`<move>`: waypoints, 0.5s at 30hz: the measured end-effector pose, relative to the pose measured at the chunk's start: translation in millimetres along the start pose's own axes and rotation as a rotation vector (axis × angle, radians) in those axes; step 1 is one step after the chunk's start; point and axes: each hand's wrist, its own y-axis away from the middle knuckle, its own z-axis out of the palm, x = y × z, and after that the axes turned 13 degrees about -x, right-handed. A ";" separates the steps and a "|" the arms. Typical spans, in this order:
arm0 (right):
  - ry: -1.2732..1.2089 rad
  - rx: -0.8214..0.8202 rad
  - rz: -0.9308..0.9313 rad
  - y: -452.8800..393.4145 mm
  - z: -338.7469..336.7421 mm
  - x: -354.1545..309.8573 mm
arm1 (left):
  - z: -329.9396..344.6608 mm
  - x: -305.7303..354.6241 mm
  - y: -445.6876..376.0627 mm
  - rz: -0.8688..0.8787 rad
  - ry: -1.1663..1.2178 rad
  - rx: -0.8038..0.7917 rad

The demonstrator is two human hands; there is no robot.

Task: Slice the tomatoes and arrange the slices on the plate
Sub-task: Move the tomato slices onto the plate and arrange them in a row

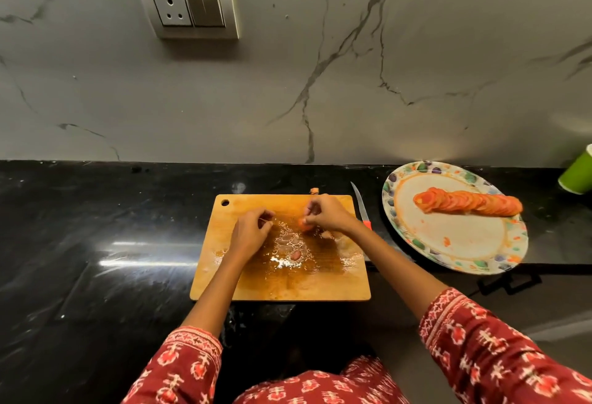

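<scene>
Wooden cutting board (282,282) lying on black polished table (96,243), surface wet with tomato juice and seeds. No readable brand, label or writing anywhere in view. Small tomato scrap (296,254) resting in the juice near board centre; another scrap (314,191) off the board just beyond its far edge. Knife (361,206) with red handle lying on the table just beside the board's right edge, blade pointing toward the wall, touched by neither hand. Patterned plate (455,240) to the right of the knife, carrying a row of overlapping tomato slices (467,203) across its far half and a small red fragment nearer the front rim. Green cup (578,176) at the right edge of view, tilted, beyond the plate. Grey marble-veined wall behind, bearing a socket and switch plate (187,6). Left hand (251,230) over the board's left part, fingers curled, fingertips pinched together; contents too small to tell. Right hand (326,214) over the board's far right part, fingers curled, pinching a tomato piece (302,223) at the fingertips. Red patterned sleeves on both forearms.
</scene>
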 end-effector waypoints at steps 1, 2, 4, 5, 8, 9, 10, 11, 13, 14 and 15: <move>-0.019 -0.004 -0.006 0.8 -5.8 2.0 | 1.0 2.6 -2.9 0.027 0.021 -0.028; -0.043 -0.012 -0.014 0.8 -10.2 3.8 | 2.0 5.4 -5.4 0.056 0.043 -0.062; -0.089 -0.029 -0.029 -0.2 -15.3 5.9 | 4.6 12.4 -11.2 0.089 0.097 -0.140; -0.104 -0.038 -0.037 -1.7 -16.3 6.0 | 5.7 16.4 -13.4 0.094 0.121 -0.177; -0.150 -0.067 -0.053 -7.6 -15.5 1.4 | 6.7 24.5 -19.6 0.082 0.159 -0.231; -0.176 -0.072 -0.056 -8.9 -14.2 -1.0 | 6.3 24.8 -21.1 0.077 0.172 -0.226; -0.206 -0.072 -0.058 -9.9 -13.2 -2.9 | 5.5 24.2 -22.0 0.074 0.188 -0.216; -0.237 -0.071 -0.057 -11.2 -12.6 -4.0 | 4.4 22.3 -22.9 0.070 0.203 -0.205; -0.277 -0.034 -0.047 -14.4 -14.3 -3.7 | 1.7 17.5 -23.5 0.058 0.227 -0.190; -0.263 0.029 -0.032 -17.2 -16.5 -1.3 | 0.4 15.2 -23.4 0.048 0.243 -0.185; -0.209 0.122 -0.007 -21.2 -20.2 2.8 | -1.3 13.8 -23.2 0.035 0.262 -0.177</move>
